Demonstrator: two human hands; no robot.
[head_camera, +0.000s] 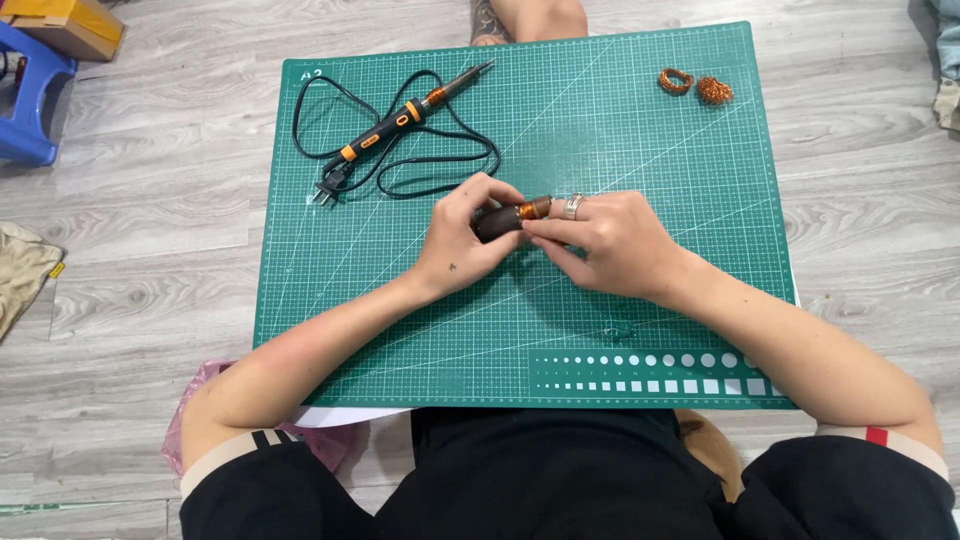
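Observation:
Over the middle of a green cutting mat (650, 150), my left hand (460, 240) grips a small dark cylinder with copper wire wound round its end (512, 216). My right hand (610, 245), with a ring on one finger, pinches the copper-wound end from the right. Both hands meet on the piece, fingers curled around it, hiding most of its body.
A black and orange soldering iron (405, 115) with its looped black cord and plug lies at the mat's upper left. Two small copper wire coils (695, 85) sit at the upper right. A blue stool (30, 90) and cardboard box (70, 22) stand far left on the wooden floor.

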